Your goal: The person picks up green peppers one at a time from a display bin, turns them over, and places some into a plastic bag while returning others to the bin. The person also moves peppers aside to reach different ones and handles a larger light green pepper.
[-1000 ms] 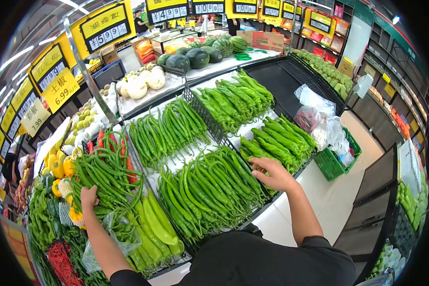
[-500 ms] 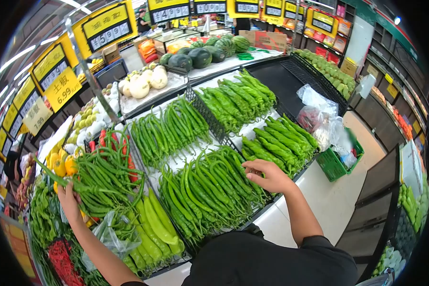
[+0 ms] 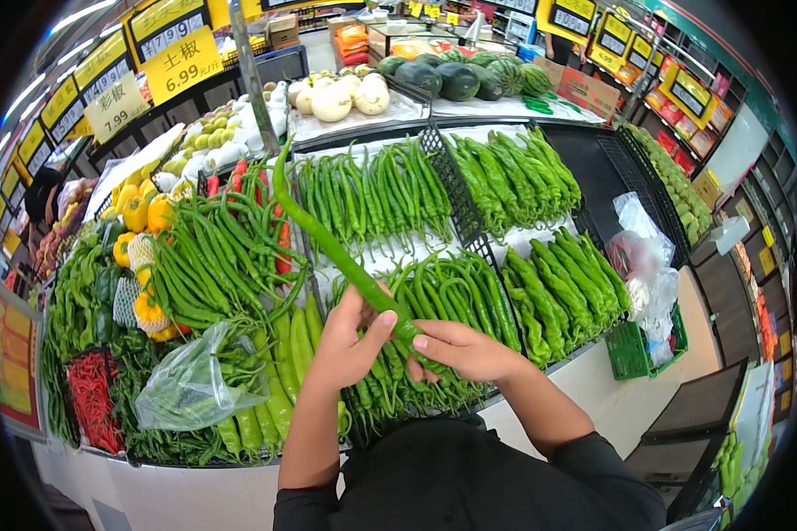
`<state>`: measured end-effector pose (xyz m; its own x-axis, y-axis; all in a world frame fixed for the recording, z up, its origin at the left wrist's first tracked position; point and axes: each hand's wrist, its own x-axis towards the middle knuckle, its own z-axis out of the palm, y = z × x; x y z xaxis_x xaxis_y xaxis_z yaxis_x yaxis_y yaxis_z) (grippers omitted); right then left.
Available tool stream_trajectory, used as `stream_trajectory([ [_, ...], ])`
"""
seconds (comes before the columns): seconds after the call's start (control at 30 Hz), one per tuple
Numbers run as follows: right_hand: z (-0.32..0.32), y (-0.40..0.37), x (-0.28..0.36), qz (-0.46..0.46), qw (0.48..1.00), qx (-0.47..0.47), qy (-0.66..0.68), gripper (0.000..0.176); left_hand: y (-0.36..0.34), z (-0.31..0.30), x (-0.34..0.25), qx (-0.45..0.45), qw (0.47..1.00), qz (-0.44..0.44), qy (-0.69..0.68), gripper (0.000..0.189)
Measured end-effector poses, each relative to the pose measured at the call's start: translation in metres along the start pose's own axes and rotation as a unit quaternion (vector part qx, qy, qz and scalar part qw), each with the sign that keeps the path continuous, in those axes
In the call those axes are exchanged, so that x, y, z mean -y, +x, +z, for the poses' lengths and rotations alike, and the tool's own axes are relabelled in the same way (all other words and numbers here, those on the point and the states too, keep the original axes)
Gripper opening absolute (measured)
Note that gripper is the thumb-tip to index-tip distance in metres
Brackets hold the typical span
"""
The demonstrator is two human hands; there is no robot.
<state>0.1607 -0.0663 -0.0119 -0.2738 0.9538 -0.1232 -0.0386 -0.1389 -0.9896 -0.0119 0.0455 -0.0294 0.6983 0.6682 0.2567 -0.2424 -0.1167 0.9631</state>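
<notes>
A long green chili pepper (image 3: pixel 328 243) slants up and left across the middle of the view, its thin curved end near the metal post. My left hand (image 3: pixel 347 341) is closed around its lower part. My right hand (image 3: pixel 465 350) pinches the thick lower end between thumb and fingers. Below both hands lies a neat row of long green peppers (image 3: pixel 456 296). On the left is a loose heap of similar green peppers (image 3: pixel 212 257), with pale green peppers (image 3: pixel 283 385) and a clear plastic bag (image 3: pixel 181 385) in front of it.
Wrinkled green peppers (image 3: pixel 562 296) fill the section to the right, beside a black mesh divider (image 3: pixel 452 190). A green basket (image 3: pixel 629 350) with plastic bags stands at the right. Yellow peppers (image 3: pixel 135 214) and small red chilies (image 3: pixel 91 394) lie left. The metal post (image 3: pixel 255 84) rises behind.
My left hand has brought the chili pepper from the left heap to the middle. My right hand has moved down and left and taken hold of its lower end. The view has turned left.
</notes>
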Motion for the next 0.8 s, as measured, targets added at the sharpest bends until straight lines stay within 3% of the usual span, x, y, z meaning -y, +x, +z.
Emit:
stream_trajectory([
  [0.07,-0.007,0.004,-0.001,-0.009,1.000,-0.015,0.024,0.037,0.002,-0.004,0.006,-0.015,1.000,-0.019,0.001,0.028],
  [0.2,-0.055,0.044,-0.001,-0.030,0.984,-0.174,-0.034,0.036,0.000,-0.018,0.006,-0.049,0.998,-0.029,0.023,0.036],
  [0.27,-0.096,0.079,-0.001,-0.030,0.969,-0.230,-0.081,0.040,-0.008,-0.030,0.004,-0.058,0.997,-0.031,0.037,0.037],
  [0.33,-0.139,0.121,-0.019,-0.054,0.947,-0.314,-0.042,0.045,-0.021,-0.042,0.007,-0.073,0.995,-0.032,0.061,0.037],
  [0.4,-0.181,0.156,-0.028,-0.021,0.931,-0.357,-0.069,0.055,-0.033,-0.052,0.004,-0.105,0.990,-0.058,0.075,0.034],
  [0.63,-0.258,0.238,-0.072,0.016,0.885,-0.411,-0.218,0.054,-0.070,-0.082,0.010,-0.214,0.963,-0.123,0.103,0.029],
  [0.7,-0.290,0.262,-0.112,0.053,0.870,-0.409,-0.271,0.057,-0.070,-0.086,0.010,-0.228,0.958,-0.135,0.114,0.028],
  [0.77,-0.295,0.269,-0.125,0.110,0.866,-0.403,-0.275,0.066,-0.067,-0.088,0.011,-0.239,0.954,-0.138,0.120,0.027],
  [0.8,-0.286,0.264,-0.124,0.096,0.859,-0.394,-0.313,0.066,-0.065,-0.089,0.012,-0.244,0.953,-0.135,0.121,0.027],
])
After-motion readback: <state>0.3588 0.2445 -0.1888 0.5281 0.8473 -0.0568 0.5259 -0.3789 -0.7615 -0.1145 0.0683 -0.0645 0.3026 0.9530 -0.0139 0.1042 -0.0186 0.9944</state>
